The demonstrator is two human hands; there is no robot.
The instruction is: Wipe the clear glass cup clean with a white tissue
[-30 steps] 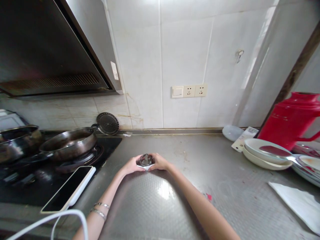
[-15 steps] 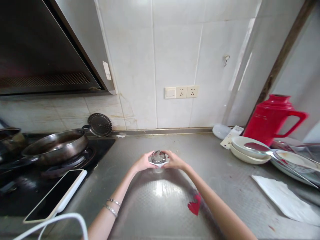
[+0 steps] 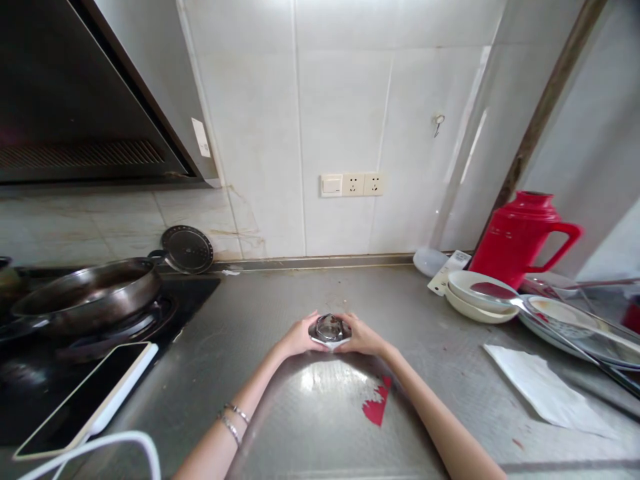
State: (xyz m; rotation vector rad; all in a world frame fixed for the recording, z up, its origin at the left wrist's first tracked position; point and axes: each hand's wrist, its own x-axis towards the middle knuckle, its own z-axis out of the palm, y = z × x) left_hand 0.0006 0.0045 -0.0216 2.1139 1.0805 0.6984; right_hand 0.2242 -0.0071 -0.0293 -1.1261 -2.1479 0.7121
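A small round object of shiny metal or glass (image 3: 330,328), with a white edge along its near side, is held between both hands above the steel counter (image 3: 280,427). My left hand (image 3: 301,335) grips its left side, and my right hand (image 3: 361,335) grips its right side. What exactly the object is, I cannot make out. On the counter between my forearms, nearer than the hands, lies a flat red shape (image 3: 377,403) with a ragged edge.
At left, a steel pan (image 3: 93,293) sits on the black stove, with a phone (image 3: 85,400) and white cable nearer. At right are a red thermos (image 3: 517,237), stacked bowls (image 3: 480,310), plates and a white tissue (image 3: 547,390). Wall sockets (image 3: 364,185) are behind.
The view has shifted to the right, so most surroundings appear further left. Both hands, still round the object, appear slightly lower and further right. The red shape looks more ragged.
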